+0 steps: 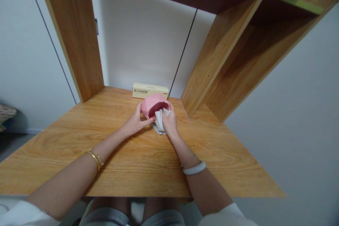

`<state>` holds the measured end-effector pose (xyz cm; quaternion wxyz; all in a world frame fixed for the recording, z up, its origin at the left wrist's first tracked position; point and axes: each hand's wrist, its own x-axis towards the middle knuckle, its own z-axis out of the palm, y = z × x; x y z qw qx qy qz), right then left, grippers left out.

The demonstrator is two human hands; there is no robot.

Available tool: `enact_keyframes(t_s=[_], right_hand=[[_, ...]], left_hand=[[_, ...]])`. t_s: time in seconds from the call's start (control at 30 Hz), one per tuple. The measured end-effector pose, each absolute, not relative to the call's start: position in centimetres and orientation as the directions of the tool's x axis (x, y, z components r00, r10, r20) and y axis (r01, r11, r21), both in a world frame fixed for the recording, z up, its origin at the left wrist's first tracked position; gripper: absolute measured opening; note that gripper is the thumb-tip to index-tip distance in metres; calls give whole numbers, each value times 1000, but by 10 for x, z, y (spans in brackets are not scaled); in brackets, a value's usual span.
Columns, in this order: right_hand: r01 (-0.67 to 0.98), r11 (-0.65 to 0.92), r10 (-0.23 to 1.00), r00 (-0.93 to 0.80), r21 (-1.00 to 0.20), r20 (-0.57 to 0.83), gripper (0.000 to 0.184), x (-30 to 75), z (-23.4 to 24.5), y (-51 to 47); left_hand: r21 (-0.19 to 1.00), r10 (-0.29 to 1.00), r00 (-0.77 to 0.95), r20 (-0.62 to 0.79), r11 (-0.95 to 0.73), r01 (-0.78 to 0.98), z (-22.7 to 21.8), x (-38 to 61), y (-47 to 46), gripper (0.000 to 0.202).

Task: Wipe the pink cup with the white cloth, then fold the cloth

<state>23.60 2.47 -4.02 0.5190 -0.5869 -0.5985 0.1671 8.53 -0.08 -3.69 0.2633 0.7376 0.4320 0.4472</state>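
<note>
Head view: 2 hands at work above the wood-grain counter [143, 169]. We observe 1 faceted pink container [152, 102], held over the rear half of the surface and tilted so that its open mouth faces down toward us and slightly right; we cannot tell whether its underside touches the wood.

Left grip [137, 120]: clamped on the container, fingers along its left side, thumb near the lower rim.

Right grip [171, 120]: closed around a bunched white cloth [159, 123] at the container's mouth, fingers against the right rim. A loose fold hangs below the rim. How deep the cloth reaches, we cannot tell.

Writing: just behind the container we log 1 long cream-yellow box [148, 87]. Its front carries 6 dark characters, which we read as 滑刀式保鲜膜, the first less sharp. The finer print and a small red mark near the right end are too small for us to read.

Also noted: gold bracelet [96, 159] on the left wrist; thin chain [189, 160] and white bangle [194, 169] on the right.
</note>
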Motion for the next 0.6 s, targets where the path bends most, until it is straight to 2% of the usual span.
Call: enact_keyframes(t_s=[0.13,0.27,0.37,0.47,0.6], right_hand=[[663,165,902,198,-731,384,68,237,-34,21],[863,74,905,152,-500,396,75,245,-23,13],[922,67,906,104,-382,411,78,249,-18,10],[904,52,922,119,-423,369,78,249,-21,12],[788,74,926,173,-611,336,69,247,-33,20]], left_hand=[[724,875,153,460,-469,506,-33,82,-4,72],[638,881,167,443,-441,632,-25,80,-9,63],[592,889,198,413,-427,683,-21,81,-13,63],[588,893,214,397,-426,688,-21,80,-12,64],[701,908,167,385,-405,587,-25,78,-6,66]])
